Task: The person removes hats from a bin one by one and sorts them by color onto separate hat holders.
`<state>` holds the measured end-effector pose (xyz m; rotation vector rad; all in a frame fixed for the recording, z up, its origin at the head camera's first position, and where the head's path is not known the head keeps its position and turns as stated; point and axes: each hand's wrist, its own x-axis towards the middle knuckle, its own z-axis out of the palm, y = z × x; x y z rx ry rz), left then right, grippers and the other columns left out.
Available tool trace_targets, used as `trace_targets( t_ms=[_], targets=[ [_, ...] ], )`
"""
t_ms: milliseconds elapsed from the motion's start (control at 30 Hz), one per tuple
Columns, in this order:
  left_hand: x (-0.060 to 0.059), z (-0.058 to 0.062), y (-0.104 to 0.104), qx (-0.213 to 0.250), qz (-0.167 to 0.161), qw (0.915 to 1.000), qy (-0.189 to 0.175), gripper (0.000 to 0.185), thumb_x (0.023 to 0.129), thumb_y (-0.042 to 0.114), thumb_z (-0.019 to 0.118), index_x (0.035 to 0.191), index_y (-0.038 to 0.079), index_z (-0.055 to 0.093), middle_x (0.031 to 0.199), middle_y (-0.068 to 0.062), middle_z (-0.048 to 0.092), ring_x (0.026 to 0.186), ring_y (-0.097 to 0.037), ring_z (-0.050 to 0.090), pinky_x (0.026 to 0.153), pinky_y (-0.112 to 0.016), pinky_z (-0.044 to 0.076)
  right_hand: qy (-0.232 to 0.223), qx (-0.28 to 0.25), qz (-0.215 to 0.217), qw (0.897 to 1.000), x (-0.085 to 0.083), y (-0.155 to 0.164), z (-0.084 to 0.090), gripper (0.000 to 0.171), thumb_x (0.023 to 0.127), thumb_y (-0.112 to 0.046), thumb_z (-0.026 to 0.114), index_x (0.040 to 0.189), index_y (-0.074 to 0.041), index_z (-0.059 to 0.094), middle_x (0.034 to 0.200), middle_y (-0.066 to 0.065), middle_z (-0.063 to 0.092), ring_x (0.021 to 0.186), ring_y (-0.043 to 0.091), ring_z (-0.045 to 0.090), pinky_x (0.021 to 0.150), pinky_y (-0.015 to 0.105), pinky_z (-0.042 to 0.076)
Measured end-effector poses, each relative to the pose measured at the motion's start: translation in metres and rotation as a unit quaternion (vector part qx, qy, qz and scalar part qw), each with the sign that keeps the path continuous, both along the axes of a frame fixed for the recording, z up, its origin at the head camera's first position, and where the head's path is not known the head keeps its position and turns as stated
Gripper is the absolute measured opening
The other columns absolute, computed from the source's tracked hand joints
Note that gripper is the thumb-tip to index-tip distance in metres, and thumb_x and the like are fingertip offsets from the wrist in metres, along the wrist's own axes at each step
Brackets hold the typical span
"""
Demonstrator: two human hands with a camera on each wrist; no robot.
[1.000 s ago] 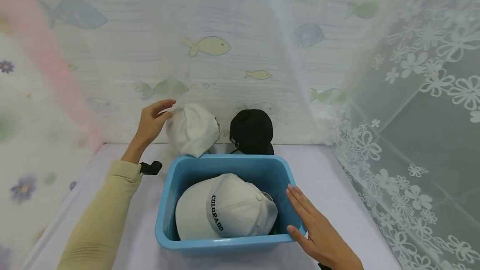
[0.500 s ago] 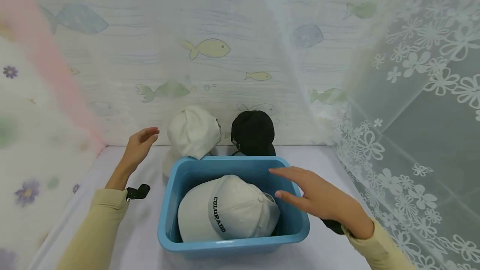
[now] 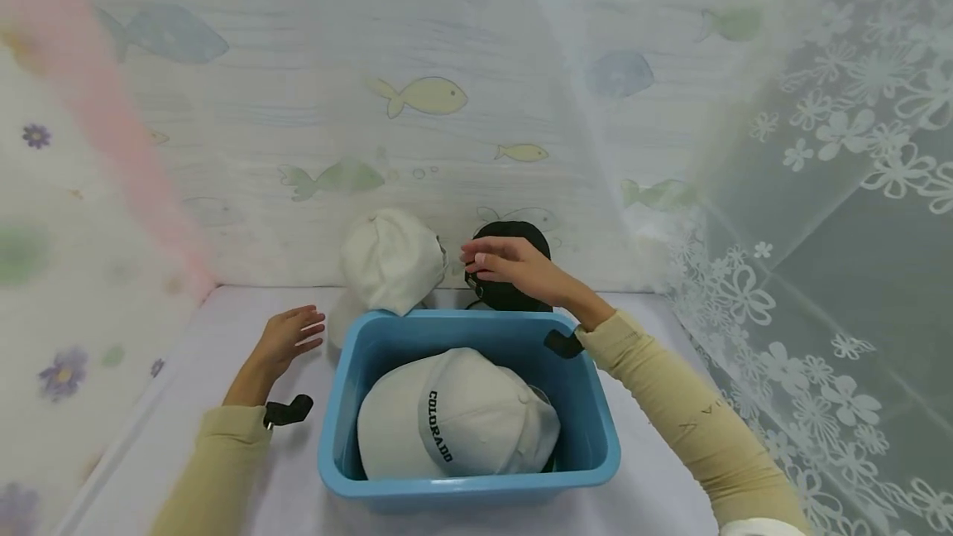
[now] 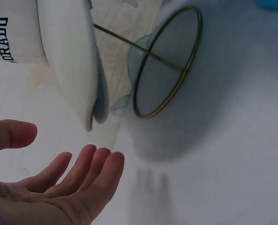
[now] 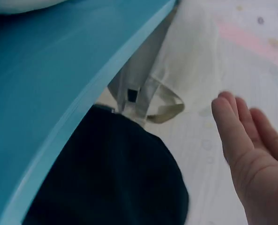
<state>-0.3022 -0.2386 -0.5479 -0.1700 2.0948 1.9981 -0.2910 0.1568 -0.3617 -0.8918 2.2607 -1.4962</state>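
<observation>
Head view: left hand (image 3: 281, 342) and right hand (image 3: 524, 265) relaxed near caps

Nearest, a white COLORADO cap (image 3: 454, 420) is contained in a blue bin (image 3: 476, 486), its brim turned left. Beside the bin's left edge, the left hand is held with fingers slightly bent, thumb well apart. Behind, a second white cap (image 3: 393, 261) is borne by a ring-based stand (image 4: 183, 70). To its right, a black cap (image 3: 514, 296) is partly hidden by the right hand, its fingers nearly straight and close together. Farthest, fish are printed on a pale curtain (image 3: 432, 40).

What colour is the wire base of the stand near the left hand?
Dull gold, like brass; the wire base shows best in the left wrist view.
</observation>
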Motion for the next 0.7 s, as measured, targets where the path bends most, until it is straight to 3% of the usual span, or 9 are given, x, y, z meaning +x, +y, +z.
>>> trace_targets(
  t_ms=[133, 233, 433, 567, 700],
  targets=[
    [0.008, -0.007, 0.007, 0.054, 0.016, 0.9981, -0.025, 0.058, 0.111, 0.023, 0.037, 0.157, -0.01, 0.022, 0.138, -0.025, 0.05, 0.101, -0.009, 0.064, 0.093, -0.031, 0.058, -0.059, -0.059, -0.037, 0.996, -0.017, -0.014, -0.009, 0.044, 0.111, -0.016, 0.042, 0.146, 0.01, 0.045, 0.143, 0.032, 0.05, 0.134, 0.048, 0.049, 0.111, 0.046, 0.046],
    [0.014, -0.008, 0.01, 0.083, 0.03, 0.9956, -0.029, 0.056, 0.111, 0.02, 0.04, 0.154, -0.012, 0.027, 0.12, -0.01, 0.059, 0.09, -0.003, 0.065, 0.085, -0.026, 0.06, -0.079, -0.067, -0.064, 0.993, -0.024, -0.026, -0.016, 0.047, 0.111, -0.021, 0.042, 0.146, 0.011, 0.044, 0.142, 0.032, 0.051, 0.132, 0.045, 0.052, 0.109, 0.044, 0.048],
    [0.021, -0.01, 0.012, 0.135, 0.056, 0.9889, -0.025, 0.057, 0.109, 0.017, 0.047, 0.154, -0.013, 0.027, 0.094, 0.011, 0.065, 0.087, 0.001, 0.067, 0.079, -0.019, 0.059, -0.109, -0.061, -0.096, 0.988, -0.033, -0.045, -0.025, 0.048, 0.11, -0.023, 0.043, 0.145, 0.011, 0.046, 0.14, 0.027, 0.055, 0.127, 0.04, 0.057, 0.109, 0.044, 0.049],
    [0.024, -0.009, 0.013, 0.183, 0.074, 0.9798, -0.03, 0.063, 0.108, 0.017, 0.05, 0.157, -0.01, 0.021, 0.091, 0.014, 0.066, 0.087, 0.002, 0.067, 0.081, -0.017, 0.057, -0.136, -0.057, -0.112, 0.983, -0.038, -0.051, -0.024, 0.044, 0.11, -0.02, 0.043, 0.143, 0.009, 0.049, 0.135, 0.026, 0.057, 0.122, 0.039, 0.059, 0.109, 0.046, 0.048],
    [0.028, -0.007, 0.011, 0.238, 0.08, 0.9669, -0.046, 0.065, 0.107, 0.014, 0.052, 0.159, -0.005, 0.018, 0.092, 0.014, 0.068, 0.089, 0.002, 0.068, 0.084, -0.016, 0.056, -0.158, -0.045, -0.108, 0.981, -0.044, -0.054, -0.024, 0.04, 0.11, -0.018, 0.044, 0.138, 0.009, 0.054, 0.116, 0.016, 0.062, 0.104, 0.025, 0.062, 0.11, 0.048, 0.046]
  ],
)
